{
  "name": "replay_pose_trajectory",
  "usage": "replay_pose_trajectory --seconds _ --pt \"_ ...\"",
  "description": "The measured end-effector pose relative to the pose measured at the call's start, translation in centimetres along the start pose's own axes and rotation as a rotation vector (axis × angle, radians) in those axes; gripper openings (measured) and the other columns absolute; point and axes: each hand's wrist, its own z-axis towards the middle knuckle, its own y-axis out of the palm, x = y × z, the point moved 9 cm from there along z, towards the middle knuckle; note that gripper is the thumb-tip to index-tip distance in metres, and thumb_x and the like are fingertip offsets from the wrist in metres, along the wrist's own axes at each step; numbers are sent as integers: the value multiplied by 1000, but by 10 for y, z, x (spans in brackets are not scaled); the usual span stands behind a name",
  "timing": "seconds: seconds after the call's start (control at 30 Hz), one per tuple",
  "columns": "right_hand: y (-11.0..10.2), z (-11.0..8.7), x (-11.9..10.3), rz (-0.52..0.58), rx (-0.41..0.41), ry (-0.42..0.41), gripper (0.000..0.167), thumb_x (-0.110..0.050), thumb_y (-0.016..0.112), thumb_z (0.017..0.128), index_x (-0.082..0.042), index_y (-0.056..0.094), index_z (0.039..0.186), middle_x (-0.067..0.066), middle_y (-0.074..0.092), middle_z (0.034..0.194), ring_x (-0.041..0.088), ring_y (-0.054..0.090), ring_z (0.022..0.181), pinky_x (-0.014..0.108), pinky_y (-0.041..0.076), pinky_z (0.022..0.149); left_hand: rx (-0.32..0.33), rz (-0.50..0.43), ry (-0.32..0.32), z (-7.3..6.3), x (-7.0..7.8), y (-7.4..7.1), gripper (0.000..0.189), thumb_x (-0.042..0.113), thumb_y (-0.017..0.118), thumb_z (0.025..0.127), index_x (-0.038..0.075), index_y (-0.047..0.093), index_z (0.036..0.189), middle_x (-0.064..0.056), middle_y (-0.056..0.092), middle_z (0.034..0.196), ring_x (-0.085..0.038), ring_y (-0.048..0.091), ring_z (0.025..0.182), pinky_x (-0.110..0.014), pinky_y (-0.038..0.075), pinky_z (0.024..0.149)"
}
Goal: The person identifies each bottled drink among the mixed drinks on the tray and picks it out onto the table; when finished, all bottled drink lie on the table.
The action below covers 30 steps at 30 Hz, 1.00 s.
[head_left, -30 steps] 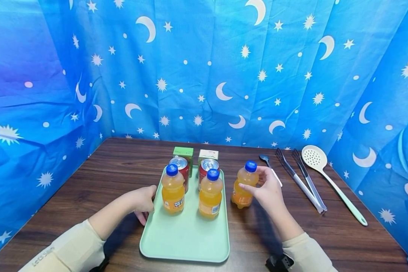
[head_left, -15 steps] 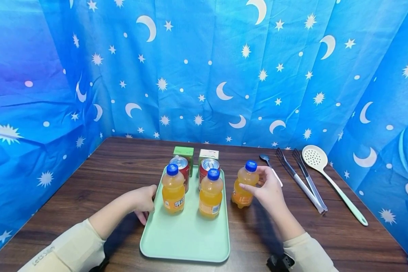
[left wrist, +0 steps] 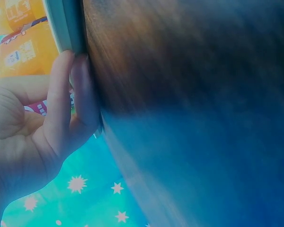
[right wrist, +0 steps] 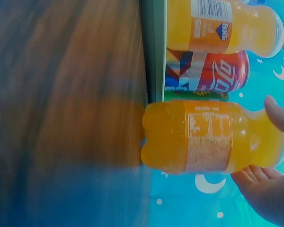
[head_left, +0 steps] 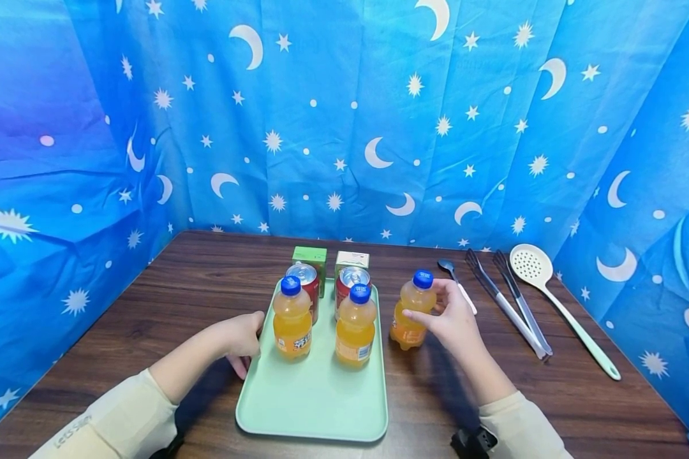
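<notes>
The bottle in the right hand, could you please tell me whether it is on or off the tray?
Off: the head view shows the bottle right of the tray, a strip of table between them.

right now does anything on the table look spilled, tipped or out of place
Nothing looks spilled or tipped. If anything, the orange bottle in the right hand looks out of place: it is right of the green tray, while the other two orange bottles stand on it.
</notes>
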Motion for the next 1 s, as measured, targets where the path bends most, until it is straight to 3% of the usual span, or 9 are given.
replay_pose_trajectory --seconds 0.2,0.5,0.7,1.0 --pt "-11 0 -11 2 23 -60 72 -22 82 72 1 40 127 17 52 120 31 51 113 44 43 99 2 -8 0 0 -1 0 41 -20 54 72 0 40 105 -17 52 86 -30 61 58 -38 56 46" --pt "-33 -3 -32 71 104 -185 67 -11 82 71 4 44 124 17 57 119 26 56 111 26 46 93 -5 1 2 0 1 0 42 -20 53 71 -1 40 106 -16 52 88 -30 61 58 -38 56 46" --pt "-46 -6 -39 60 138 -190 65 -13 81 73 1 45 124 12 58 119 24 55 113 20 44 94 -8 -6 -6 -1 1 0 43 -19 53 71 0 40 107 -16 52 88 -30 61 58 -38 57 47" --pt "-55 -10 -52 109 152 -245 64 -6 80 72 3 45 124 17 57 120 24 55 112 18 43 94 -3 1 -3 -1 1 -1 42 -18 54 71 0 40 106 -16 52 87 -29 61 58 -38 57 46"
